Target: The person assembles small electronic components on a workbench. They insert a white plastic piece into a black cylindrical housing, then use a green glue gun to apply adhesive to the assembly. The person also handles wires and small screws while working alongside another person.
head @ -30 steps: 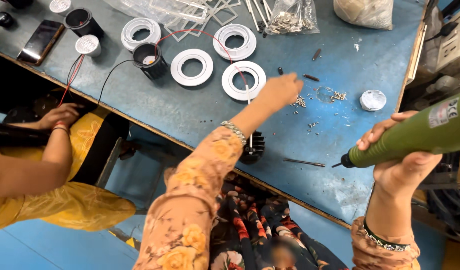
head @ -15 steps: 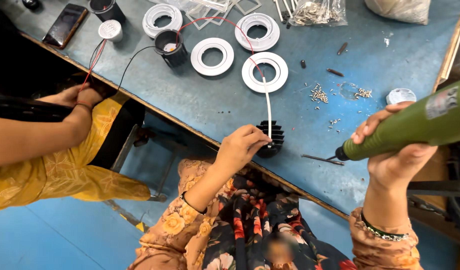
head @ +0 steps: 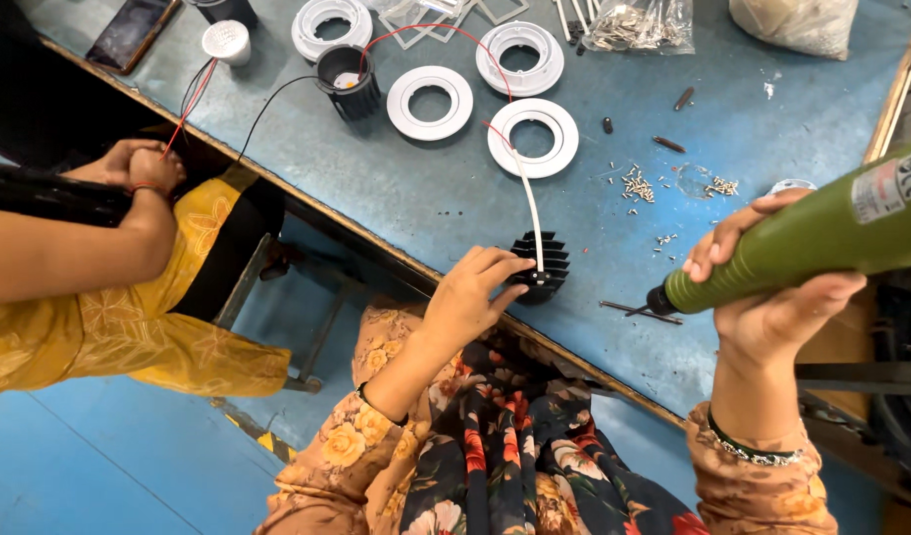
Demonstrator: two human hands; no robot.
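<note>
My left hand (head: 472,293) grips a black finned heat sink (head: 542,267) at the near edge of the blue table (head: 396,188). A white cable (head: 528,203) runs up from the heat sink toward a white ring (head: 533,138). My right hand (head: 762,287) holds a green electric screwdriver (head: 822,238), its tip pointing left and hovering a little to the right of the heat sink. Small loose screws (head: 634,184) lie scattered on the table between the two hands.
Several more white rings (head: 430,102) lie further back, with a black cylindrical housing (head: 348,79) wired in red and black. A bag of screws (head: 642,28) sits at the far edge, a phone (head: 129,35) at the left. Another person's hands (head: 139,168) rest left of the table.
My left hand drew back from the scattered screws to the table's near edge and took hold of the black heat sink. The screwdriver stayed in my right hand at the right.
</note>
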